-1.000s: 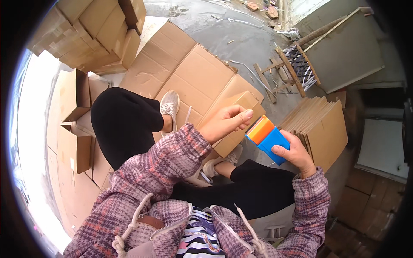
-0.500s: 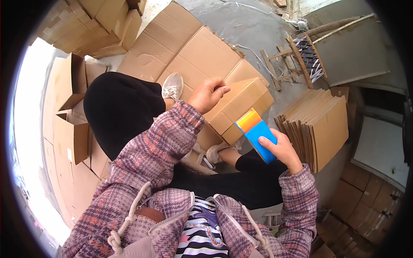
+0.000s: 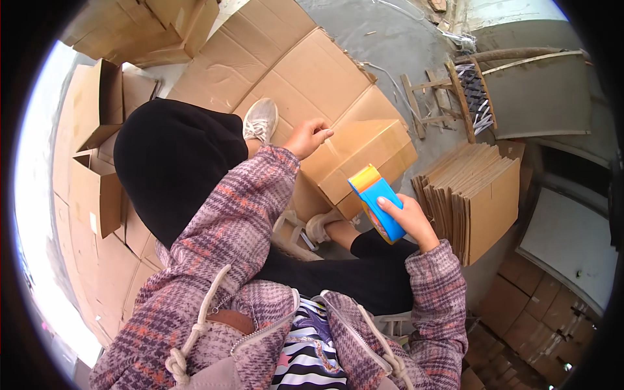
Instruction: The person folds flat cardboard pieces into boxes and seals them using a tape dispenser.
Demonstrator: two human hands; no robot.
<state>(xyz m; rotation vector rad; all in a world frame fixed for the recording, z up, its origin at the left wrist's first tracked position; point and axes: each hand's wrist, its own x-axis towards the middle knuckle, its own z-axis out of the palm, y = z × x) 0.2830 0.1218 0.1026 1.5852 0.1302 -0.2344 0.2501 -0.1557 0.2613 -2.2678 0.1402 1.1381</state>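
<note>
A closed brown cardboard box [image 3: 354,153] sits in front of me between my legs, with strips of tape on it. At its far left edge is my left hand [image 3: 308,138], fingers curled in and thumb against the index finger; whether it pinches anything or touches the box is hidden. My right hand [image 3: 411,218] is wrapped round a blue tape dispenser [image 3: 383,205] with a yellow-orange front end, its thumb on the near side. A tape roll shows at the dispenser's lower left side. The dispenser is held over the box's near right corner.
Flattened cardboard [image 3: 292,71] covers the floor beyond the box. A stack of folded cartons [image 3: 478,201] stands to the right, with a small wooden stool [image 3: 465,97] tipped beyond it. Open cartons [image 3: 97,195] stand at left, larger boxes [image 3: 140,29] at far left.
My left hand has drawn slightly left along the box. The dispenser in my right hand has moved a little left and turned, showing more of its tape roll. The whole view has shifted slightly.
</note>
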